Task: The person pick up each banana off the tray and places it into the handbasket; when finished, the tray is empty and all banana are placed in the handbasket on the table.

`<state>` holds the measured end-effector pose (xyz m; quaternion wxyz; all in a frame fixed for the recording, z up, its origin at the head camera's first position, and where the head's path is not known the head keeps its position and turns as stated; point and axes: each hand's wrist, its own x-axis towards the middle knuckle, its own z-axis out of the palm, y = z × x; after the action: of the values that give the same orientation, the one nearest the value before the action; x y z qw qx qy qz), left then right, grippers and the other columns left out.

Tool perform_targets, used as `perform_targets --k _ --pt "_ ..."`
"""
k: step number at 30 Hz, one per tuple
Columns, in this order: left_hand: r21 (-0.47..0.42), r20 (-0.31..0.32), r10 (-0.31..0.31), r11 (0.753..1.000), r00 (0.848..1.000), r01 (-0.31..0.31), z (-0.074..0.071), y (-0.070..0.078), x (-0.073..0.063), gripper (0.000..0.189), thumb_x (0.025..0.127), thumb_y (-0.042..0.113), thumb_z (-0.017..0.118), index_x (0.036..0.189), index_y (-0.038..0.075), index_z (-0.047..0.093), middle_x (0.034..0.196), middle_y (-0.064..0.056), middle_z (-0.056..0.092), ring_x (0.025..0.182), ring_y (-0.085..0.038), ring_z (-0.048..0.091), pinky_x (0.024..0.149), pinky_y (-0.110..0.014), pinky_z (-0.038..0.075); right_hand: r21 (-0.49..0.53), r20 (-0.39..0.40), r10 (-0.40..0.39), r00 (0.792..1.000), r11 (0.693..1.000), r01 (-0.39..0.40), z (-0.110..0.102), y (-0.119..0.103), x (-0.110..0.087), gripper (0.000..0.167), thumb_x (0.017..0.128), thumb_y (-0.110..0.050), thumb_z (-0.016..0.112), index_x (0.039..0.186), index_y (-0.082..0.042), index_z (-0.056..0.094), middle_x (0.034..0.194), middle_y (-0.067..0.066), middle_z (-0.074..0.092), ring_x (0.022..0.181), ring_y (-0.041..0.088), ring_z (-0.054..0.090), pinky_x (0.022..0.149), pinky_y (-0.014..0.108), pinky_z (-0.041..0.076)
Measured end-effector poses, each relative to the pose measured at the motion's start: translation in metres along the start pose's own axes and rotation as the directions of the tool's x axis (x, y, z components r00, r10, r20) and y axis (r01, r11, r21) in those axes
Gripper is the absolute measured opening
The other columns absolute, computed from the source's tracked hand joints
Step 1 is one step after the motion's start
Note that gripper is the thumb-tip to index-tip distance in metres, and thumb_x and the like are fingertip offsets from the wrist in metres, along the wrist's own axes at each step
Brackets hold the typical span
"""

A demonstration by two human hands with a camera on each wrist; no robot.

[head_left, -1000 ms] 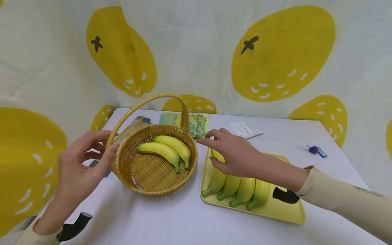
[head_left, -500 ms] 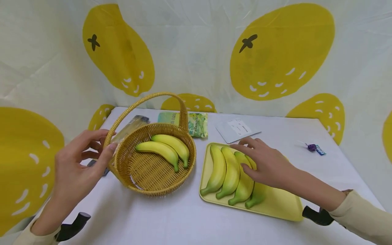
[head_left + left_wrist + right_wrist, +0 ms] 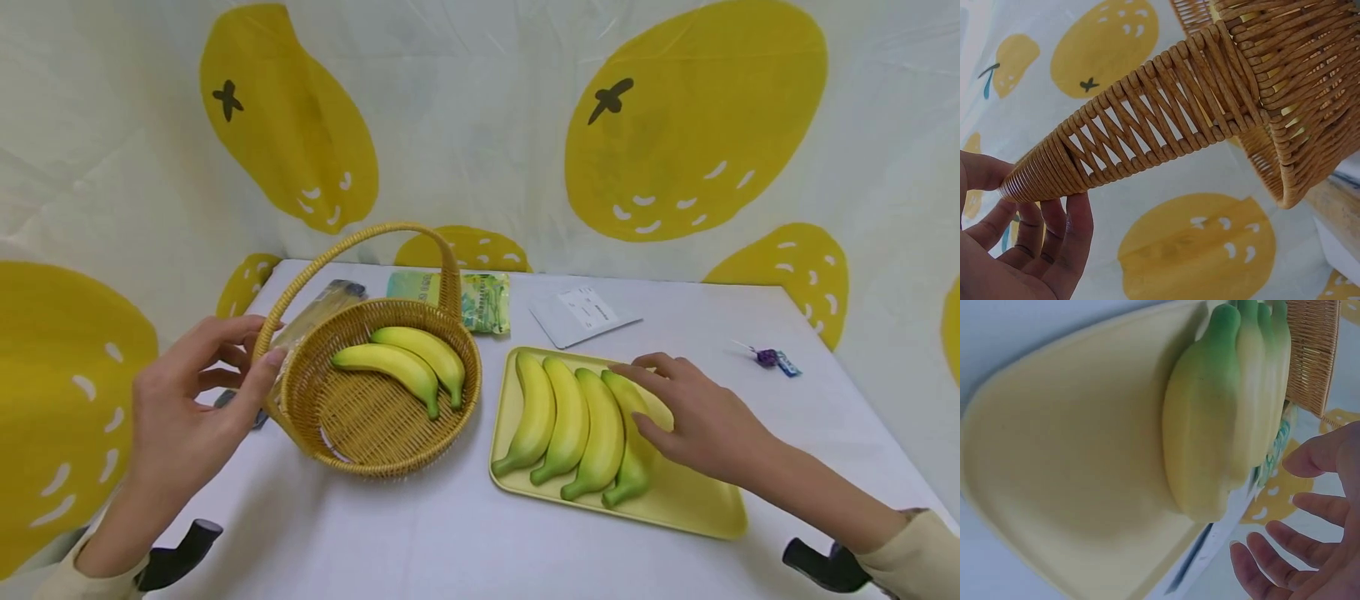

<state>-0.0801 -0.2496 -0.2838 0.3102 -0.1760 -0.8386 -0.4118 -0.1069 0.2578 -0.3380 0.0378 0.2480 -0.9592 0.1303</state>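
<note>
My left hand pinches the side of the arched handle of a woven wicker basket, thumb and fingers on either side of it. Two yellow bananas with green tips lie side by side at the back right of the basket. To its right, a pale yellow tray bears a row of several more bananas. Over the rightmost banana hovers my right hand, its fingers loosely bent and spread. Nothing is held in it, as the right wrist view shows.
Behind the basket lie a green packet and a clear plastic-wrapped item. A silvery flat pouch with a white label lies behind the tray. Small purple and blue wrapped sweets are at the right. A fruit-patterned curtain encloses the table.
My right hand has moved right, from beside the basket's rim across the tray to the rightmost banana, uncovering the row. My left hand and the basket have hardly moved.
</note>
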Motion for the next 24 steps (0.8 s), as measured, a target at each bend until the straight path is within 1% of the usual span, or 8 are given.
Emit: perform_targets --k 2,7,11,17,20,24 --pt "0.005 0.007 -0.01 1.0 1.0 0.01 0.0 0.001 0.0 0.038 0.086 -0.01 0.079 0.122 0.0 0.075 0.096 -0.004 0.068 0.076 -0.007 0.063 0.069 -0.011 0.055 0.007 0.001 0.007 1.0 1.0 -0.007 0.003 0.001 -0.002 0.06 0.091 -0.017 0.08 0.148 -0.02 0.061 0.136 0.013 0.058 0.116 0.039 0.059 0.051 0.041 0.053" --pt "0.005 0.005 -0.012 1.0 1.0 0.011 0.0 0.002 0.0 0.038 0.086 -0.011 0.079 0.123 0.001 0.075 0.098 -0.005 0.069 0.077 -0.007 0.064 0.068 -0.011 0.055 0.0 -0.005 0.014 1.0 1.0 -0.014 0.011 0.003 -0.005 0.058 0.09 -0.019 0.08 0.146 -0.016 0.063 0.135 0.015 0.059 0.116 0.04 0.059 0.057 0.051 0.058" --pt "0.003 -0.005 -0.003 1.0 1.0 0.003 0.002 0.0 -0.001 0.04 0.085 -0.012 0.079 0.123 0.002 0.075 0.098 -0.004 0.069 0.078 -0.007 0.064 0.068 -0.011 0.055 0.006 -0.012 0.026 1.0 1.0 -0.026 0.016 0.004 -0.008 0.059 0.091 -0.018 0.079 0.147 -0.015 0.062 0.135 0.015 0.059 0.118 0.042 0.058 0.058 0.053 0.058" --pt "0.007 0.008 -0.009 1.0 1.0 0.009 0.0 0.0 -0.001 0.037 0.086 -0.01 0.079 0.121 -0.001 0.074 0.097 -0.005 0.069 0.077 -0.008 0.064 0.066 -0.012 0.055 0.025 -0.043 0.027 0.999 0.999 -0.026 0.028 0.005 -0.012 0.064 0.09 -0.017 0.079 0.15 -0.015 0.058 0.137 0.017 0.057 0.12 0.043 0.057 0.054 0.047 0.056" --pt "0.004 0.01 -0.007 1.0 1.0 0.007 0.0 0.001 -0.001 0.035 0.087 -0.009 0.079 0.121 -0.001 0.074 0.096 -0.005 0.068 0.077 -0.008 0.064 0.066 -0.012 0.055 0.015 -0.066 0.018 0.998 1.0 -0.017 0.033 0.005 -0.012 0.068 0.088 -0.018 0.081 0.151 -0.016 0.057 0.137 0.017 0.057 0.116 0.041 0.058 0.051 0.043 0.053" --pt "0.0 0.003 0.001 1.0 1.0 -0.001 0.001 0.001 -0.001 0.036 0.087 -0.01 0.079 0.121 -0.001 0.075 0.094 -0.005 0.068 0.076 -0.009 0.063 0.066 -0.012 0.055 -0.007 -0.07 0.02 0.997 1.0 -0.021 0.038 0.006 -0.012 0.069 0.087 -0.019 0.082 0.151 -0.016 0.057 0.135 0.015 0.058 0.11 0.037 0.059 0.052 0.038 0.051"
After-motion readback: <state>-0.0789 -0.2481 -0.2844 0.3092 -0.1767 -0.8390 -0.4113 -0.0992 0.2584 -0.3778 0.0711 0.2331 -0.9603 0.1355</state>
